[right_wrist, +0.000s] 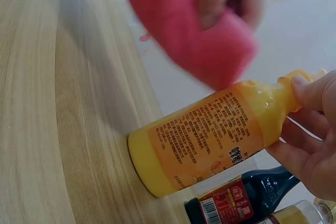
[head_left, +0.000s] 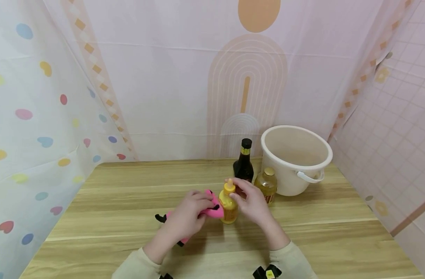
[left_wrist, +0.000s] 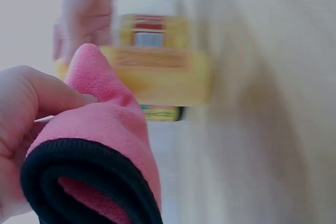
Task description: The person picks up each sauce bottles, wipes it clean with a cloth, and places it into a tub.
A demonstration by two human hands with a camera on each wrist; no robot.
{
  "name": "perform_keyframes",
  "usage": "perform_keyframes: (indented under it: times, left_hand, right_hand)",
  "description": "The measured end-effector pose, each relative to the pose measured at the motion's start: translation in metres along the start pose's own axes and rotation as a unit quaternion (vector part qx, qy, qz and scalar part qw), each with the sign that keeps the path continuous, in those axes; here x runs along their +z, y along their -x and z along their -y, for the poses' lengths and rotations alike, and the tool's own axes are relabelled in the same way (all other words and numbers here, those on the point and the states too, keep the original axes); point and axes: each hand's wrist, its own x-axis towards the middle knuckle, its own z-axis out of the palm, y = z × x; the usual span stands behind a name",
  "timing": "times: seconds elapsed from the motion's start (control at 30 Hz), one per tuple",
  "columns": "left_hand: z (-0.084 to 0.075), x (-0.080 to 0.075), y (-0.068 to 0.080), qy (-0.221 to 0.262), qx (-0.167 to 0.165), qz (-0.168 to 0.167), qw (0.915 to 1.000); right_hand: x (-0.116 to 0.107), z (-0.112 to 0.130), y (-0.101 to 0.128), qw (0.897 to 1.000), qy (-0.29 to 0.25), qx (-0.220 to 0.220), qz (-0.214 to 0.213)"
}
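A small yellow squeeze bottle (head_left: 229,206) stands on the wooden table (head_left: 129,209). My right hand (head_left: 249,198) pinches its neck and cap from the right; in the right wrist view its fingers (right_wrist: 310,124) wrap the bottle (right_wrist: 205,137) top. My left hand (head_left: 188,213) grips a folded pink cloth with black trim (head_left: 212,207) and presses it against the bottle's left side. The left wrist view shows the cloth (left_wrist: 100,145) bunched in my fingers, touching the blurred bottle (left_wrist: 157,74). The right wrist view shows the cloth (right_wrist: 189,24) too.
Behind the yellow bottle stand a dark sauce bottle (head_left: 244,162) and a short amber jar with a gold lid (head_left: 267,184). A white plastic bucket (head_left: 295,159) sits at the back right. Patterned curtains close in the back and sides.
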Motion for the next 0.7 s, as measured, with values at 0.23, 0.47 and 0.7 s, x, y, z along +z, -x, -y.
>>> perform_keyframes:
  times: [0.23,0.47,0.7]
  left_hand:
    - [-0.006,-0.014,-0.011,0.032,0.039,-0.115,0.9921]
    - [-0.007,-0.004,-0.014,0.036,0.055,-0.115,0.9912]
    - [-0.006,0.002,-0.014,0.011,0.06,-0.087,0.9943]
  right_hand:
    - [0.0,-0.002,-0.001,1.0,0.003,-0.009,-0.003]
    - [0.0,-0.002,-0.001,1.0,0.004,-0.001,0.005]
    - [-0.001,-0.002,-0.001,1.0,0.008,0.002,0.008]
